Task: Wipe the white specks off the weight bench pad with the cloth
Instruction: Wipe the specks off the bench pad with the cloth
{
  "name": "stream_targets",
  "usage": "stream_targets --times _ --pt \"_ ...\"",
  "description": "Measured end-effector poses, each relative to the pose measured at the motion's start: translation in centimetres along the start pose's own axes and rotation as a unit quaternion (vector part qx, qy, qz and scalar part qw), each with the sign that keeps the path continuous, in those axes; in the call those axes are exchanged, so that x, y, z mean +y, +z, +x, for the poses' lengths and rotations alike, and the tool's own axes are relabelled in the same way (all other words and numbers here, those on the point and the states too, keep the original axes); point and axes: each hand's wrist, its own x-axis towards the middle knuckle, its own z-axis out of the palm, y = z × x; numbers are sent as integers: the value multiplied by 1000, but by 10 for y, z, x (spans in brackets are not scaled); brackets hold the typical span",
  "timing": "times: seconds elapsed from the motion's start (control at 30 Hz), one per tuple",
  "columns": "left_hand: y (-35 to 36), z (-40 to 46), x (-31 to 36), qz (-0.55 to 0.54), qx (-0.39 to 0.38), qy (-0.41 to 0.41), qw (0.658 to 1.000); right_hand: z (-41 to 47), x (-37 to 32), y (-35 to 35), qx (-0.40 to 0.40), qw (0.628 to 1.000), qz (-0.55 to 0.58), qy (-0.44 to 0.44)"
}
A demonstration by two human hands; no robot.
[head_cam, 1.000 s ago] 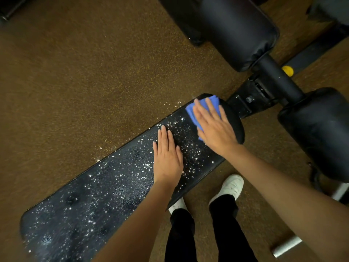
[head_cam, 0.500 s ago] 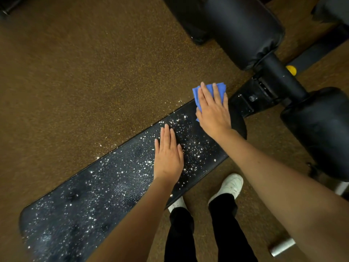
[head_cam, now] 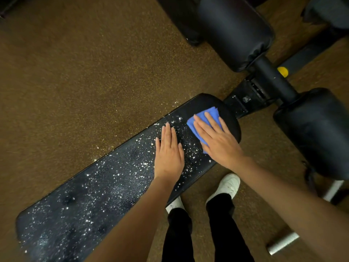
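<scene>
Head view: flat right hand (head_cam: 217, 140) presses crumpled blue cloth (head_cam: 204, 118) onto pad (head_cam: 105, 186).

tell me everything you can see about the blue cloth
The blue cloth is a small, soft-looking fabric piece, folded or bunched with creases along its far edge. It lies flat on the rounded end of the black bench pad, where the surface looks free of specks. The right hand presses down on it with straight, spread fingers, covering most of it, so only its far and left edges show. White specks lie on the pad just left of it. The left hand rests on the pad nearby, apart from the cloth.
</scene>
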Motion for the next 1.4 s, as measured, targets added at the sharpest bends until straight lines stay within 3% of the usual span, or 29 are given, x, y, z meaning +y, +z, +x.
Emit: stream_targets --times 0.07,0.2,0.27,0.43,0.5,0.67,0.93,1.13,1.27,1.4 --pt "-3 0 1 -1 -4 -3 1000 -13 19 -4 -24 999 -16 -31" --pt "-4 -1 1 1 -19 -9 1000 -3 26 -7 -21 992 0 123" --pt "0 -1 2 4 -19 -11 1000 1 14 -5 0 988 11 156" --pt "3 -6 5 8 -21 -13 1000 -37 17 0 -22 1000 -15 -3" --pt "3 -9 6 10 -24 -12 1000 -38 33 -2 -32 999 -25 -27" --pt "6 -13 7 18 -28 -19 999 -19 14 1 -18 990 13 141" --pt "6 -22 14 37 -24 -12 999 -75 -32 26 -14 992 44 116" --pt "5 -18 17 33 -20 -5 999 -27 3 2 -4 962 78 262" --pt "3 -14 18 24 -20 -7 999 -49 -30 12 1 959 91 268" --pt "0 -11 23 20 -17 -4 1000 -73 -52 23 -18 978 78 195"
